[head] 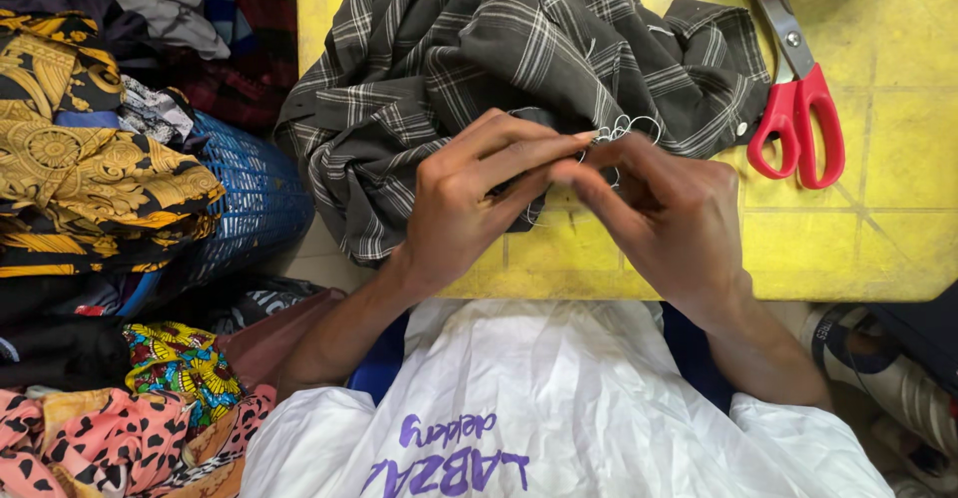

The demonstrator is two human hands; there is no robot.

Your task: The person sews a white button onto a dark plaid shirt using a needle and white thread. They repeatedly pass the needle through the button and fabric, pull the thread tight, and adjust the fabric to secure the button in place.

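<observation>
A dark grey plaid shirt [499, 49] lies crumpled on a yellow table [878, 229]. My left hand [469, 199] and my right hand [664, 224] meet over the shirt's near edge, fingertips pinched together. Between the fingertips runs a thin white thread [629, 127], looped loosely above my right fingers. Whether a needle is held I cannot tell. Both hands rest partly on the cloth. A white plastic bag [559, 408] with purple print lies over my lap, below the hands.
Large scissors with red handles [798, 109] lie on the table to the right of the shirt. A blue mesh basket [244, 199] stands at the left beside piles of patterned fabric [90, 169]. More printed cloth [150, 398] lies at lower left.
</observation>
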